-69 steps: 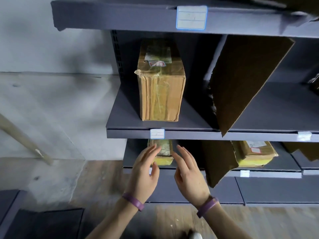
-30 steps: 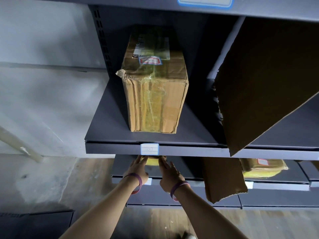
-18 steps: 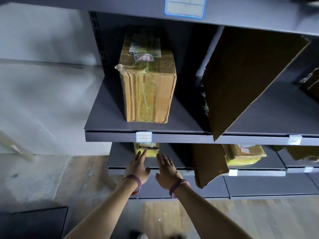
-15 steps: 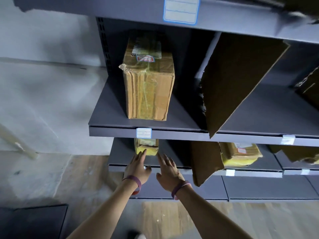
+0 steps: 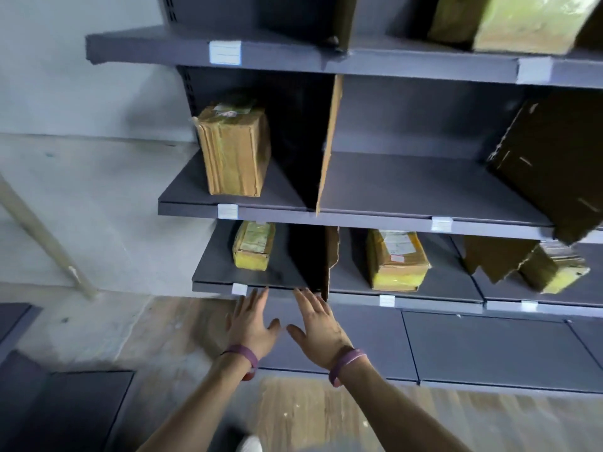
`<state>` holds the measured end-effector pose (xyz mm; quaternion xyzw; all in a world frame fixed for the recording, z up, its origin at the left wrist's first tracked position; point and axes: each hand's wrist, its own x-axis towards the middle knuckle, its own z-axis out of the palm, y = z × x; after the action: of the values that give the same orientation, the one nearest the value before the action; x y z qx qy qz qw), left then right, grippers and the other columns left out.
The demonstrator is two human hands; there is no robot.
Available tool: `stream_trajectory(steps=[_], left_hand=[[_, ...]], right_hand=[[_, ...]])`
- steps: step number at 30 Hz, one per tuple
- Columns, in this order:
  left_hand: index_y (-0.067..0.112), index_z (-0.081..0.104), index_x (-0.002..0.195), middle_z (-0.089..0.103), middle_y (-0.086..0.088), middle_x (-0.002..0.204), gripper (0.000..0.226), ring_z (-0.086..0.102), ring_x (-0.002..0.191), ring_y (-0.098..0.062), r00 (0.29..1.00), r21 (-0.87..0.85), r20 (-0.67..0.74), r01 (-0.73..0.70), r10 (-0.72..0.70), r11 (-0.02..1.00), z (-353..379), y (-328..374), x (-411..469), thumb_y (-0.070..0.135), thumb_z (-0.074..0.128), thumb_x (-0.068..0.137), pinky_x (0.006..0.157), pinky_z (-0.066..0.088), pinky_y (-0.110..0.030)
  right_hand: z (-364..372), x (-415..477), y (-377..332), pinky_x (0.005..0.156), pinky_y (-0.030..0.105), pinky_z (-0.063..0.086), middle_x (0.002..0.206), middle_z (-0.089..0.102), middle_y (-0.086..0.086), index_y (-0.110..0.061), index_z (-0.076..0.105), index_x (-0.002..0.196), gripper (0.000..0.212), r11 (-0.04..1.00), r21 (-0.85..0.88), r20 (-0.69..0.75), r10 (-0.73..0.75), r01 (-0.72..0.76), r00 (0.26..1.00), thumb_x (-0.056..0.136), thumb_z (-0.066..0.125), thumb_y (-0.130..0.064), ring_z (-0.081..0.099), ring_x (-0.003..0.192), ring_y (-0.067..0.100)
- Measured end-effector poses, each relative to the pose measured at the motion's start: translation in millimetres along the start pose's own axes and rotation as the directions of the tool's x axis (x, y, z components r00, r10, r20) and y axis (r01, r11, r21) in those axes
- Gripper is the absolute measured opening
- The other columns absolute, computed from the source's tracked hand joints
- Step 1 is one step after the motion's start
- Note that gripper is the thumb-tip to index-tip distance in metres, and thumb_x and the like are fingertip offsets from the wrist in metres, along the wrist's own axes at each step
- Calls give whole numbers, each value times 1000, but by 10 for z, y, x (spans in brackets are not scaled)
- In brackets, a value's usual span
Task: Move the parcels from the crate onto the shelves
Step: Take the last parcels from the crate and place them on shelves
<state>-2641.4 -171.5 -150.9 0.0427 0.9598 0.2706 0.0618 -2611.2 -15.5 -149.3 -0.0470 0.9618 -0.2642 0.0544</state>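
A small yellow-taped parcel (image 5: 254, 245) lies on the lower grey shelf (image 5: 222, 275), in its left bay. My left hand (image 5: 252, 321) and my right hand (image 5: 318, 324) hover side by side just in front of that shelf's edge, fingers straight, holding nothing and apart from the parcel. A tall brown parcel (image 5: 233, 146) stands on the middle shelf (image 5: 408, 187) above. Another yellow-taped parcel (image 5: 394, 261) lies in the neighbouring bay, and a third (image 5: 554, 269) sits further right. The crate is out of view.
Cardboard dividers (image 5: 329, 141) split the shelves into bays; one leaning sheet (image 5: 551, 161) hangs at the right. A parcel (image 5: 509, 21) sits on the top shelf. A pale wooden pole (image 5: 42, 236) leans against the left wall. Dark mats (image 5: 65, 412) lie on the wooden floor.
Both hands have drawn back from the small parcel on the lower shelf to in front of its edge. The view has pulled away, showing more shelves and parcels to the right.
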Motion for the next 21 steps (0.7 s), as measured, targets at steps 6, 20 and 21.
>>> stream_trajectory(steps=[6, 20, 21], left_hand=[[33, 13, 150, 6, 8, 159, 67, 3, 147, -18, 992, 44, 113, -69, 64, 997, 445, 857, -590, 36, 48, 93, 118, 10, -43], [35, 9, 149, 5, 8, 159, 67, 0, 147, -20, 943, 12, 233, -248, 238, 969, 1137, 2166, -168, 36, 45, 93, 118, 6, -47], [35, 10, 149, 5, 8, 160, 66, 0, 147, -20, 942, 9, 236, -246, 237, 969, 1189, 2196, -70, 36, 45, 93, 118, 6, -47]], right_hand=[[-411, -884, 667, 120, 40, 18, 163, 6, 4, -24, 5, 155, 72, 988, 38, -20, 150, -149, 989, 98, 48, -36, 7, 149, 29], [-1147, -1033, 1863, 120, 38, 12, 163, 3, 6, -22, 3, 155, 72, 937, -32, -48, 345, -347, 937, 99, 46, -38, 5, 150, 30], [-1165, -967, 1928, 120, 39, 13, 163, 2, 6, -23, 3, 155, 72, 933, -36, -35, 357, -358, 933, 99, 46, -38, 6, 149, 31]])
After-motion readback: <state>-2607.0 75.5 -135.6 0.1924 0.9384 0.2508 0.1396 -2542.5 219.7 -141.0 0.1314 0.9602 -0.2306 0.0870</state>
